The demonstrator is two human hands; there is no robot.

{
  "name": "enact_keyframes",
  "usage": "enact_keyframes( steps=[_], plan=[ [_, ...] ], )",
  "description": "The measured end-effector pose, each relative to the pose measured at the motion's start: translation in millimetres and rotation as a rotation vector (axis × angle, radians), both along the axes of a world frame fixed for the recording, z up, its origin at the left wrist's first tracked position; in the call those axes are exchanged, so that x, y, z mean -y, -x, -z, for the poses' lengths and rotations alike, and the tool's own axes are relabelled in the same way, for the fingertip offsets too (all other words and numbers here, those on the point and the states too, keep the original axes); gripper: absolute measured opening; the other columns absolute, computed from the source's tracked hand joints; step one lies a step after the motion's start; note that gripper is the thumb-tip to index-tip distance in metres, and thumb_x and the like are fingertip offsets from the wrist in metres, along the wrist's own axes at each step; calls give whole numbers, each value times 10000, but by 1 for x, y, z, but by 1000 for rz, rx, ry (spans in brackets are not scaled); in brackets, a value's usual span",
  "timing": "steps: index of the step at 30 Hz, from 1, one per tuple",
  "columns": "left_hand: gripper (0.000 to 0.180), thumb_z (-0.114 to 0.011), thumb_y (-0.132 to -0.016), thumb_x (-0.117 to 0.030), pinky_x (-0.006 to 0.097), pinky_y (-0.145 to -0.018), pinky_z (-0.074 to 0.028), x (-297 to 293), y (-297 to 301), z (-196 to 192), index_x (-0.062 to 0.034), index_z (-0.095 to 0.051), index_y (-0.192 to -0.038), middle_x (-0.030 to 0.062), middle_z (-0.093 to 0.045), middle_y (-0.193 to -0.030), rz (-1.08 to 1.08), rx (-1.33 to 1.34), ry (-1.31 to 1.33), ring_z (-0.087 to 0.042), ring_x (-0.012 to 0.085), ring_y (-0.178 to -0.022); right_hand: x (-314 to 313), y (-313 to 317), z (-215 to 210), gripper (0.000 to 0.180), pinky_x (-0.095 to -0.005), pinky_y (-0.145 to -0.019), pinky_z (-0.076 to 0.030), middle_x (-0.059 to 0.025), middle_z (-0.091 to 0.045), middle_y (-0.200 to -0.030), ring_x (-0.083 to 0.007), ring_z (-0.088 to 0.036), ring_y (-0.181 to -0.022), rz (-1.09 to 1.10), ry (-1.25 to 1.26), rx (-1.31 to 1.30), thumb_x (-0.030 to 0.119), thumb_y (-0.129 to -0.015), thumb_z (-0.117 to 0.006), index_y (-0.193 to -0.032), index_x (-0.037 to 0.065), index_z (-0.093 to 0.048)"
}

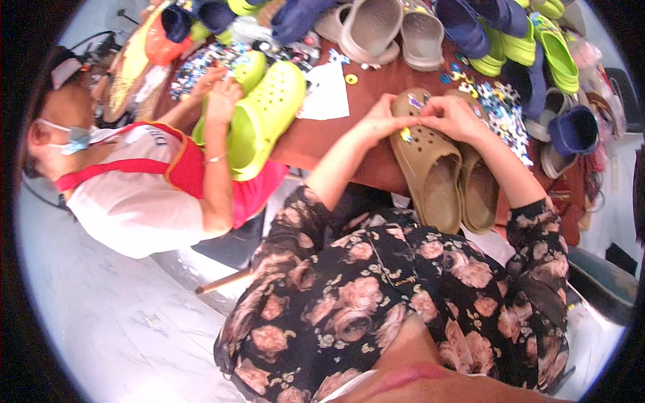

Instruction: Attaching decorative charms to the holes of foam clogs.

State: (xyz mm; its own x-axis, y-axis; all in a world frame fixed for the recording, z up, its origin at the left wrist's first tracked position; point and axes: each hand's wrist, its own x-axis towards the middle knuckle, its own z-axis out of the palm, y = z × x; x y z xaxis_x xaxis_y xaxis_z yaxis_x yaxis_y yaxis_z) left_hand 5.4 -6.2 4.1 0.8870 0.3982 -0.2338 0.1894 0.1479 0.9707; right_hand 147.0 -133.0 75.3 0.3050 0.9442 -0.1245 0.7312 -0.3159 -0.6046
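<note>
A pair of brown clogs lies toes away at the table's near edge, heels toward me. On the left brown clog [430, 181] sit a small purple-and-white charm [415, 103] near the toe and a yellow-and-blue charm [406, 134] at the side. My left hand [381, 121] grips this clog's toe from the left, thumb across the holes. From the right, my right hand [451, 115] reaches over the toe with its fingers pinched together; whatever they hold is hidden. The right brown clog [480, 191] is partly covered by my right hand and wrist.
Loose charms [507, 121] are heaped right of my hands. Grey clogs [369, 33] and navy and lime ones line the table's far side. At my left, a co-worker in a red apron [178, 158] handles lime clogs [262, 114]. White paper [327, 91] lies between us.
</note>
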Motion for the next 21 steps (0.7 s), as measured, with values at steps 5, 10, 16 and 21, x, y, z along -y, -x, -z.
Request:
enact_keyframes(
  steps=[5, 10, 16, 21],
  plan=[
    [797, -803, -625, -221, 314, -870, -421, -43, 10, -30, 45, -337, -1213, 158, -510, -1105, -17, -66, -50, -508, 209, -1011, -42, 12, -22, 471, -367, -705, -460, -180, -603, -990, -286, -595, -859, 57, 26, 268, 384, -629, -750, -855, 5, -587],
    [757, -800, -622, -146, 331, -827, -456, -49, 7, -44, 10, -342, -1204, 143, -517, -1080, -70, -53, -31, -525, 211, -986, -50, 1, -32, 776, -391, -860, -425, -279, -542, -1069, -352, -540, -1026, 28, 252, 127, 540, -675, -661, -1079, -84, -439],
    [694, -770, -657, -75, 326, -807, -479, -98, -1, -61, 46, -358, -1202, 145, -531, -1076, 38, -60, -89, -549, 210, -954, -71, 14, 12, 896, -390, -925, -385, -325, -486, -1145, -387, -496, -1088, 166, 74, -125, 649, -747, -474, -1173, -134, -382],
    [732, -789, -648, -120, 324, -834, -467, -107, 1, -49, 48, -350, -1208, 144, -519, -1097, 65, -148, -179, -550, 218, -954, -78, 7, 3, 899, -380, -921, -397, -309, -495, -1146, -361, -499, -1094, 102, 137, -75, 646, -725, -496, -1148, -144, -430]
  ],
)
